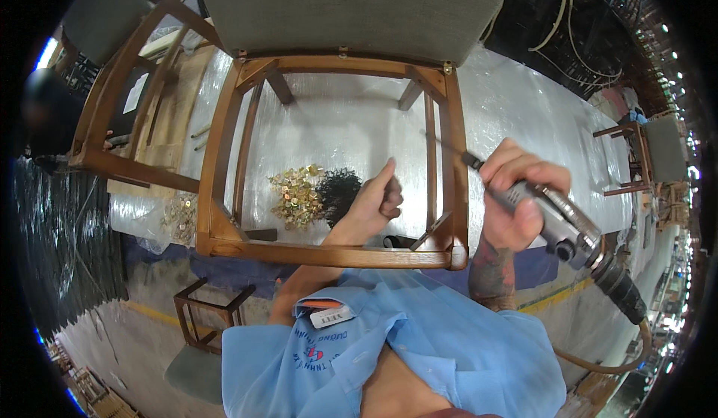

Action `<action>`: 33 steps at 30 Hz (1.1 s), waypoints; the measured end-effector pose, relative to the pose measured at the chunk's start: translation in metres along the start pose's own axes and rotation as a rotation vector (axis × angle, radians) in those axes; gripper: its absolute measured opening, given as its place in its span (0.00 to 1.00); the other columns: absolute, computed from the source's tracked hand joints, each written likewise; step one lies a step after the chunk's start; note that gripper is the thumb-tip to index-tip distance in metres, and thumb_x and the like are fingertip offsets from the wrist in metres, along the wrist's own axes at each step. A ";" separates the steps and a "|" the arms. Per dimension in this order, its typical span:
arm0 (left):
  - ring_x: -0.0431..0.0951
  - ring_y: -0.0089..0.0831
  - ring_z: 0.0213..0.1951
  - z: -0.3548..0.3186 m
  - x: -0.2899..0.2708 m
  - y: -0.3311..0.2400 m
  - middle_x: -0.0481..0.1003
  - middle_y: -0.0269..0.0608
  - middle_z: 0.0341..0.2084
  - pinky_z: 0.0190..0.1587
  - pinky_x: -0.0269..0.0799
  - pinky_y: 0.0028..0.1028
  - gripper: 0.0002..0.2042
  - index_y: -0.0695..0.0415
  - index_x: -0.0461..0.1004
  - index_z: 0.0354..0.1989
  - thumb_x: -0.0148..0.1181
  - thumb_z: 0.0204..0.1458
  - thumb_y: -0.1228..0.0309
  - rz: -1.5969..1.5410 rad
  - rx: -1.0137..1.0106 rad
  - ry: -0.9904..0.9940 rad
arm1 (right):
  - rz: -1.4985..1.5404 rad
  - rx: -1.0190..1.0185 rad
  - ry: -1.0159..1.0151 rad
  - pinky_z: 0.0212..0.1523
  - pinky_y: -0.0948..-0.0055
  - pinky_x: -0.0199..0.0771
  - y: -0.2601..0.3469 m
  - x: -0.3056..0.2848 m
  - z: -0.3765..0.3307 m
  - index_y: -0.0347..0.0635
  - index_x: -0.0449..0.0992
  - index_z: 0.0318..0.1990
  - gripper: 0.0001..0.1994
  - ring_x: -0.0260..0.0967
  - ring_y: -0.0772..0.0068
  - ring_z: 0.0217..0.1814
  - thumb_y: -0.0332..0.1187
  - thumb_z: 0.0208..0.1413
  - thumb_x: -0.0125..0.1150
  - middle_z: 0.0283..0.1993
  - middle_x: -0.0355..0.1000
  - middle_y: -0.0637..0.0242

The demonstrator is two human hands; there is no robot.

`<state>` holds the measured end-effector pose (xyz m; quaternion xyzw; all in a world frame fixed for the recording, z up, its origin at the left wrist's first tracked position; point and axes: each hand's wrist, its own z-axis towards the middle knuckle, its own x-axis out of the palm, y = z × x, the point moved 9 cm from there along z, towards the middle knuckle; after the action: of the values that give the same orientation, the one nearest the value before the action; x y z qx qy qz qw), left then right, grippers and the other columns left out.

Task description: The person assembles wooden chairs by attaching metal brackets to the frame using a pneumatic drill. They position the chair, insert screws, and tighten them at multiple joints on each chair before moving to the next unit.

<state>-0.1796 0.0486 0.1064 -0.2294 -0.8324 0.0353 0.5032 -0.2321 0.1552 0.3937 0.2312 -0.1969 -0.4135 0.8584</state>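
A wooden chair frame point(340, 255) lies in front of me on the film-covered table, with its grey padded part point(351, 14) at the far side. My right hand point(516, 193) is wrapped round a silver air screwdriver point(557, 220) at the frame's right rail, its thin bit pointing to the far left. My left hand point(374, 202) reaches inside the frame with the thumb raised and fingers curled; whatever they hold, if anything, is hidden. Beside it lie a heap of black screws point(338, 192) and a heap of brass-coloured metal pieces point(294, 197).
A second chair frame point(138, 167) stands at the left, near more small metal pieces point(179, 217). An air hose point(647, 343) trails from the screwdriver at the lower right. Another chair point(636, 145) is at the far right, and one point(209, 317) is on the floor at lower left.
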 end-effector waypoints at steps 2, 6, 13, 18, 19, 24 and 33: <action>0.52 0.18 0.16 0.008 -0.043 0.015 0.56 0.26 0.16 0.18 0.46 0.20 0.20 0.50 0.62 0.24 0.55 0.59 0.49 0.016 0.014 -0.134 | -0.072 -0.057 -0.051 0.31 0.64 0.64 -0.001 -0.016 0.016 0.38 0.63 0.43 0.16 0.68 0.62 0.26 0.36 0.52 0.57 0.25 0.67 0.59; 0.56 0.23 0.17 0.016 -0.153 0.054 0.57 0.28 0.15 0.19 0.52 0.24 0.14 0.49 0.64 0.24 0.52 0.59 0.58 -0.095 0.018 -0.440 | -0.139 -0.126 -0.157 0.31 0.62 0.69 -0.016 -0.040 0.041 0.36 0.64 0.42 0.15 0.65 0.62 0.24 0.33 0.48 0.55 0.24 0.65 0.57; 0.70 0.29 0.25 0.018 -0.236 0.067 0.68 0.33 0.21 0.27 0.67 0.31 0.07 0.53 0.69 0.28 0.52 0.57 0.67 -0.149 0.189 -0.620 | -0.262 -0.137 -0.131 0.32 0.64 0.76 -0.057 -0.048 0.058 0.35 0.66 0.42 0.14 0.71 0.64 0.26 0.30 0.49 0.58 0.25 0.71 0.56; 0.72 0.28 0.31 0.010 -0.216 0.043 0.71 0.33 0.28 0.36 0.69 0.30 0.07 0.57 0.75 0.38 0.53 0.60 0.69 -0.249 0.242 -0.558 | -0.326 -0.045 -0.141 0.31 0.63 0.73 -0.081 -0.049 0.059 0.34 0.67 0.40 0.13 0.69 0.62 0.24 0.30 0.48 0.56 0.23 0.68 0.58; 0.72 0.27 0.32 0.009 -0.214 0.041 0.72 0.34 0.29 0.37 0.70 0.30 0.07 0.58 0.75 0.40 0.54 0.61 0.68 -0.254 0.240 -0.554 | -0.316 -0.029 -0.140 0.32 0.63 0.73 -0.086 -0.049 0.059 0.34 0.67 0.40 0.13 0.69 0.62 0.25 0.30 0.48 0.56 0.23 0.68 0.58; 0.70 0.22 0.29 -0.003 -0.219 0.040 0.71 0.29 0.27 0.35 0.69 0.27 0.12 0.58 0.77 0.42 0.60 0.58 0.63 -0.087 0.226 -0.614 | -0.323 0.018 -0.093 0.33 0.65 0.73 -0.101 -0.047 0.062 0.36 0.66 0.41 0.13 0.70 0.64 0.27 0.31 0.50 0.58 0.25 0.70 0.58; 0.64 0.19 0.19 -0.004 -0.228 0.042 0.66 0.25 0.17 0.23 0.62 0.22 0.11 0.58 0.80 0.38 0.65 0.55 0.63 -0.015 0.218 -0.624 | -0.350 0.105 -0.072 0.33 0.64 0.72 -0.114 -0.044 0.077 0.36 0.66 0.42 0.11 0.69 0.64 0.26 0.29 0.52 0.55 0.23 0.68 0.61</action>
<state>-0.0730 -0.0097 -0.0917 -0.1462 -0.9393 0.1891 0.2460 -0.3686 0.1091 0.3859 0.2913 -0.2057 -0.5536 0.7526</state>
